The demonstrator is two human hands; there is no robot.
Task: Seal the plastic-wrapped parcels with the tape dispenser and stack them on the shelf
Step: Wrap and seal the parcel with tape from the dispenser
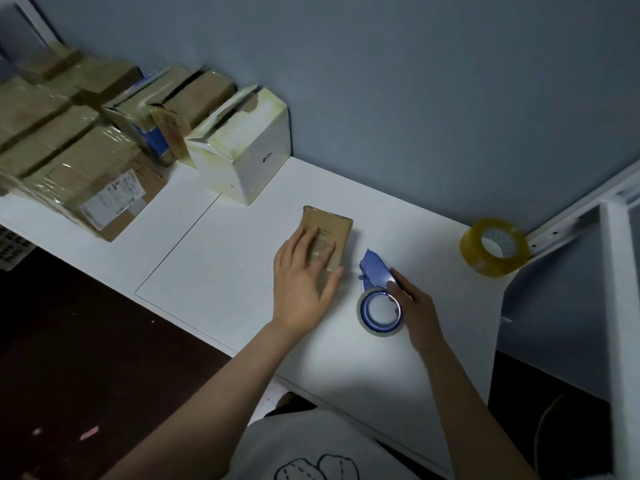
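A small flat brown parcel (330, 230) lies on the white table (214, 258) near its middle. My left hand (303, 282) lies flat on the parcel's near half, fingers spread and straight. Just right of it is the blue tape dispenser (377, 292) with a roll of clear tape, resting on the table. My right hand (417, 315) grips the dispenser from its right side, thumb on top of the blue body. A spare roll of yellowish tape (495, 245) stands at the table's far right corner.
Several taped brown cardboard boxes (79, 161) are piled at the left along the grey-blue wall, with a white box (242, 147) beside them. A white metal shelf frame (616, 271) rises at the right. Dark floor lies below the table's near edge.
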